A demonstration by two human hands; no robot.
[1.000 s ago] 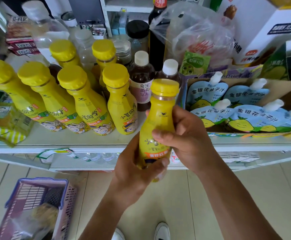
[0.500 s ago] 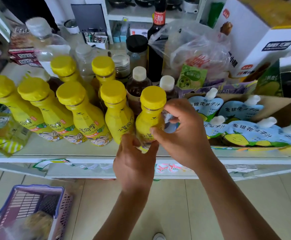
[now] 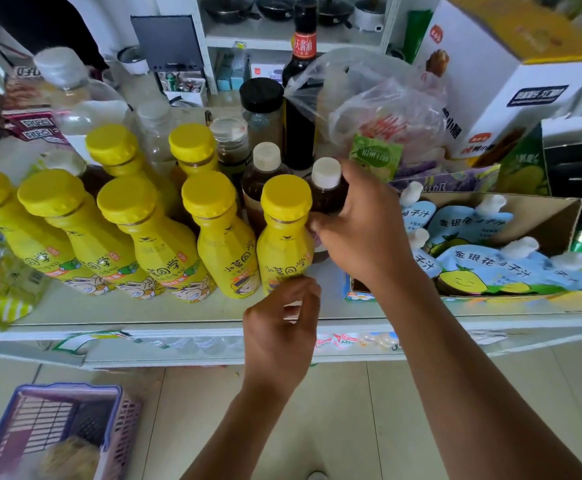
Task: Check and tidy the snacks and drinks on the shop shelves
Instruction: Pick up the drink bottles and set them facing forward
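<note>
Right hand (image 3: 362, 233) curled round brown bottle (image 3: 327, 197), left hand (image 3: 281, 332) loosely curled, empty, at base of yellow bottle (image 3: 284, 244)

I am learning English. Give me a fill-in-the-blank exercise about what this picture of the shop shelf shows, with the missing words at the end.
1. The right hand grips a dark bottle with a ____ cap.
2. The left hand is at the foot of a bottle whose cap is ____.
3. The box holding the blue pouches is made of ____.
4. The basket stands on the ____.
Missing words: white; yellow; cardboard; floor.
</note>
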